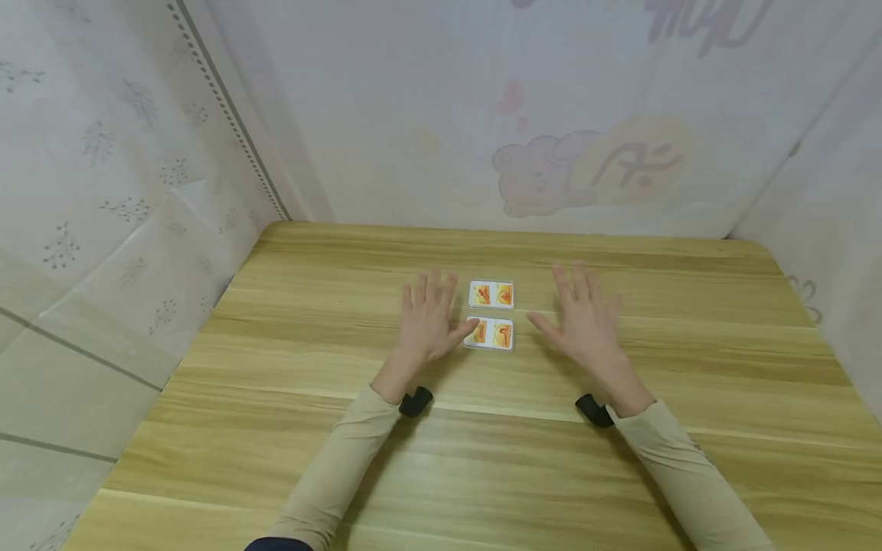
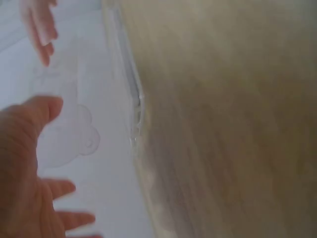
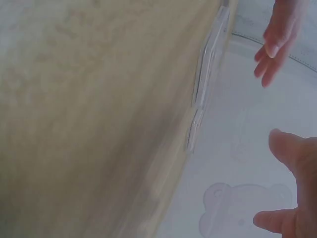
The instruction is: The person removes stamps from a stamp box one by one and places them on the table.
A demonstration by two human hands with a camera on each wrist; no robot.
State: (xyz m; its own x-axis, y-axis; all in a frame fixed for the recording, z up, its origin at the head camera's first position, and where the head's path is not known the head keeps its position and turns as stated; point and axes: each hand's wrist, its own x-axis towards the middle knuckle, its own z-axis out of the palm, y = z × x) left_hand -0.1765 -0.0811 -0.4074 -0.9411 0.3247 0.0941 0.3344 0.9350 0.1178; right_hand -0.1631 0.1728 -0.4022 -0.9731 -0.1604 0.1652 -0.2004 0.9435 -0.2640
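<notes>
Two flat, clear-cased picture cards lie on the table, the far card (image 1: 491, 294) just beyond the near card (image 1: 501, 335). Orange and yellow drawings show on both. To their left, my left hand (image 1: 427, 321) hovers with fingers spread; in the head view its thumb overlaps the near card. My right hand (image 1: 586, 317) is held to the right of the cards, fingers apart, thumb pointing towards them. Neither hand holds anything. In the right wrist view the clear cases (image 3: 210, 59) appear edge-on, below both hands.
The wooden table (image 1: 524, 474) has rounded far corners. Behind it hangs a pale cloth (image 1: 413, 115) with a faint bear print, and a leaf-patterned cloth (image 1: 138, 184) covers the left side. Black bands (image 1: 416, 402) sit at both wrists.
</notes>
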